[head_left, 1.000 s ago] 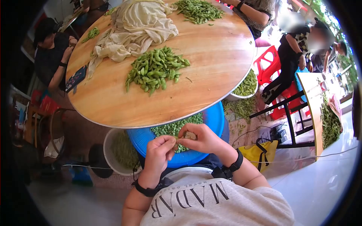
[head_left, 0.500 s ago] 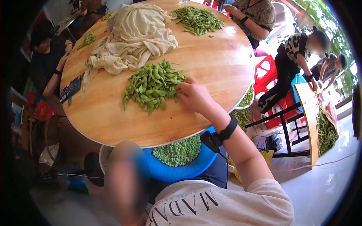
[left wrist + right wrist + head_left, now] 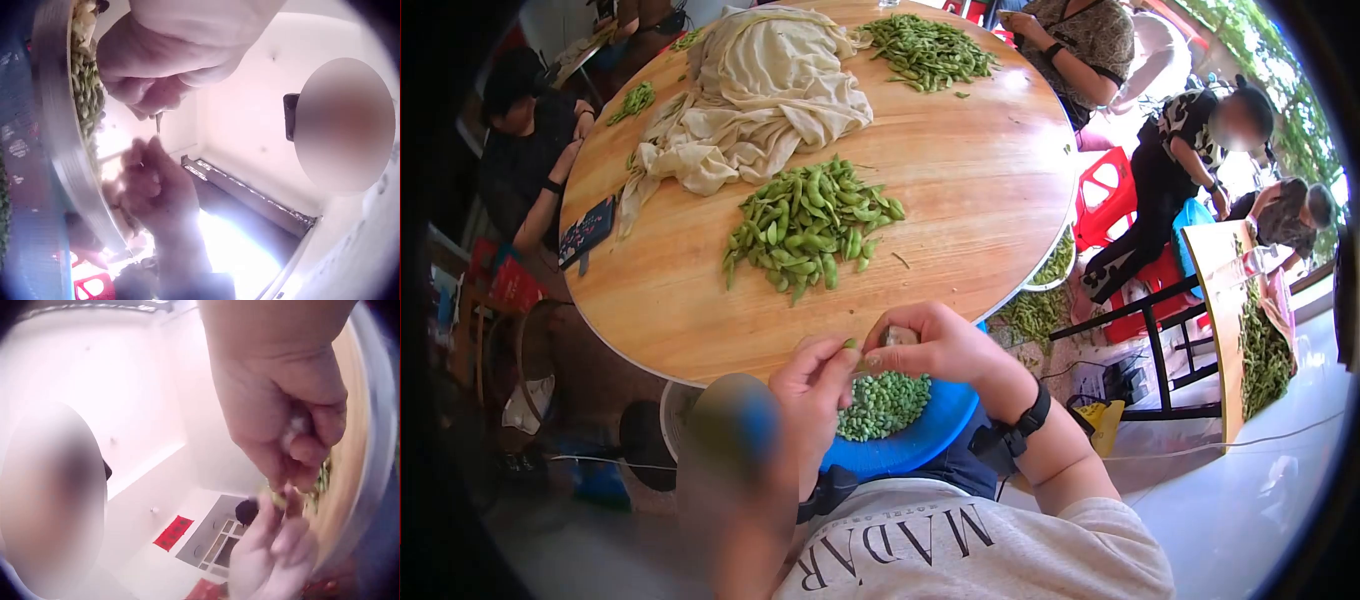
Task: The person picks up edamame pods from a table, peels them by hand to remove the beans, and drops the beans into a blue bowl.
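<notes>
Above the blue basin point(image 3: 920, 445), both hands meet near the table's front edge. My left hand point(image 3: 805, 390) pinches a green edamame pod point(image 3: 850, 343) between thumb and forefinger. My right hand point(image 3: 945, 350) has its fingertips close to the pod, its fingers curled around a small pale object point(image 3: 297, 428) whose kind I cannot tell. In the right wrist view the left hand point(image 3: 275, 556) comes up from below, with the pod point(image 3: 275, 499) where the fingertips meet. Shelled green beans point(image 3: 885, 405) lie in the basin. A heap of edamame pods point(image 3: 810, 225) sits on the table.
The round wooden table point(image 3: 960, 210) carries a crumpled cream cloth point(image 3: 770, 90), a second pod heap point(image 3: 925, 50) and a dark flat item point(image 3: 588, 233). Other people sit or stand around. A red chair point(image 3: 1105, 200) and a side table point(image 3: 1210, 260) are at the right.
The right hand went from over the basin to the edge of the pod heap, then came back beside the left hand. A pod now shows in the left fingers.
</notes>
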The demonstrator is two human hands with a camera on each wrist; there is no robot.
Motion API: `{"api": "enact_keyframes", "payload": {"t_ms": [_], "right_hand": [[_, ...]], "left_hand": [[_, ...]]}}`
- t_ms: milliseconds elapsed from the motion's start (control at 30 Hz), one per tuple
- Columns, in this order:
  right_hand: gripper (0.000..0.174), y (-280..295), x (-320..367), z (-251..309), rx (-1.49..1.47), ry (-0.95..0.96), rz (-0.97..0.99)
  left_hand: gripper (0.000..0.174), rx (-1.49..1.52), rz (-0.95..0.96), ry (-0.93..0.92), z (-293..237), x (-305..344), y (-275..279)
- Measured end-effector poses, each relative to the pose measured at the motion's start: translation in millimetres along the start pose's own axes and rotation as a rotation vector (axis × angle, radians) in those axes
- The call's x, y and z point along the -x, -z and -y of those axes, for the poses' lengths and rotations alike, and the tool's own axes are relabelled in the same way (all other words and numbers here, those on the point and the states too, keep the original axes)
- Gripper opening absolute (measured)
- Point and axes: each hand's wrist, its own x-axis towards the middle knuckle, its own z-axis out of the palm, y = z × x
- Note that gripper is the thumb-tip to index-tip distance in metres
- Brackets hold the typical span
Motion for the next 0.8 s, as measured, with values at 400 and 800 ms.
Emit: {"api": "enact_keyframes", "payload": {"t_ms": [400,800], "right_hand": [[0.025,80.4,-102.1,-31.0,0.820,0.143,-0.548],[0.022,45.8,-37.7,-3.9,0.088,-0.069,-0.261]], "left_hand": [[0.024,-1.035,-0.721,0.120,0.7,80.2,158.4],[0.020,-0.118,0.064,0.065,-19.1,15.6,18.5]]}}
